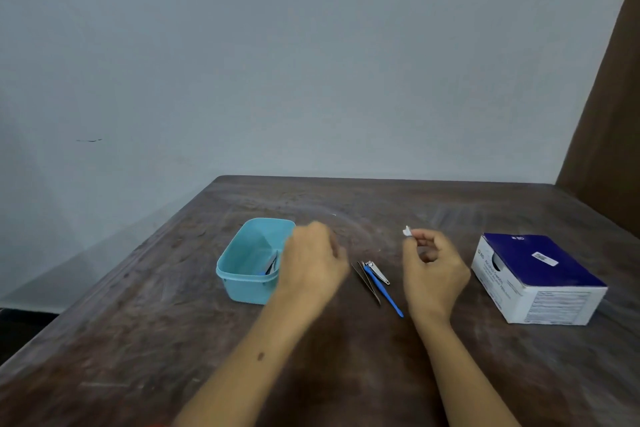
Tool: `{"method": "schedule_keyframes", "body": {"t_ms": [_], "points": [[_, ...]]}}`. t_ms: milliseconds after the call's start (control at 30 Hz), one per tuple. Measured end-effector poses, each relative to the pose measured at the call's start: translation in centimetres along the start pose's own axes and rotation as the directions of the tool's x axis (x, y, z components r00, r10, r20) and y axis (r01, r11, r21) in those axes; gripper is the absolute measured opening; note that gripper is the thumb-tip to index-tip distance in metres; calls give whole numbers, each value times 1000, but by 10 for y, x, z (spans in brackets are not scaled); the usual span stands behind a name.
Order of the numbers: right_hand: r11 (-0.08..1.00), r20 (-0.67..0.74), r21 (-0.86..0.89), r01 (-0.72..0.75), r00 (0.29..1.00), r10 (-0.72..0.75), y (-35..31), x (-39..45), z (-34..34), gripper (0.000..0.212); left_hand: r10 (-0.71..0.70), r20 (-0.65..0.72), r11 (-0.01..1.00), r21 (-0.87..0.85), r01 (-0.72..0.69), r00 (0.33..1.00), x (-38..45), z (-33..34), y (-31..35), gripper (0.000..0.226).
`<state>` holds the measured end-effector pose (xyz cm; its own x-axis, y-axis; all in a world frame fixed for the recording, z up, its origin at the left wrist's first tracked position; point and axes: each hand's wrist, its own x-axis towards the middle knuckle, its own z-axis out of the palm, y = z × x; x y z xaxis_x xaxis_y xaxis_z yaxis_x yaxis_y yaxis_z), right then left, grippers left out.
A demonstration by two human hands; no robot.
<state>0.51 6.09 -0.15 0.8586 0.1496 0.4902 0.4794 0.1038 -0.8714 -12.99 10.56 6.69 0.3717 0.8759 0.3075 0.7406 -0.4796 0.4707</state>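
Evidently the work centres on a small white scrap of wipe (407, 230), pinched at the fingertips of the right hand (434, 274) and held raised above the tabletop, the other fingers loosely curled. Just left of that hand, in the gap between the two hands, a small silver metal nail clipper (377, 272), a slim blue-handled tool (384, 293) and a thin dark metal strip (367, 284), tweezers or a file, lie close together on the dark brown wooden table (138, 340). The left hand (313, 265) hovers beyond them, blurred, its back to the camera; whether its curled fingers hold anything I cannot tell. Right beside it, on its left, stands a pale teal plastic tub (242, 289) with a few items inside. Well to the right of the right hand sits a white-and-navy cardboard box (540, 281). The step looks like readying the wipe to clean a tool. Next, the left hand would need to lift one tool clear of its neighbours and bring it to the wipe.
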Motion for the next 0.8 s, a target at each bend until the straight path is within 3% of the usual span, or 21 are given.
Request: {"method": "schedule_keyframes", "body": {"t_ms": [200,367,500,633,733,800], "points": [[999,23,11,-30,999,30,-2,-2,-1,16,-74,208,997,30,69,975,-15,42,23,24],[1000,76,-12,-22,997,23,-4,-3,-1,16,-142,224,987,100,122,964,-11,39,24,22],[992,185,52,-115,977,104,-4,-4,0,12,-136,209,978,185,97,968,-5,36,18,21],[865,383,255,-433,866,320,-10,-4,1,19,-95,209,977,209,50,973,-1,36,12,19],[694,506,362,-623,756,415,-17,-2,-1,22,-68,183,995,84,53,981,0,41,1,6],[596,573,385,-705,688,444,-20,-1,-1,20,-27,127,999,-39,32,991,-1,48,-9,14]]}}
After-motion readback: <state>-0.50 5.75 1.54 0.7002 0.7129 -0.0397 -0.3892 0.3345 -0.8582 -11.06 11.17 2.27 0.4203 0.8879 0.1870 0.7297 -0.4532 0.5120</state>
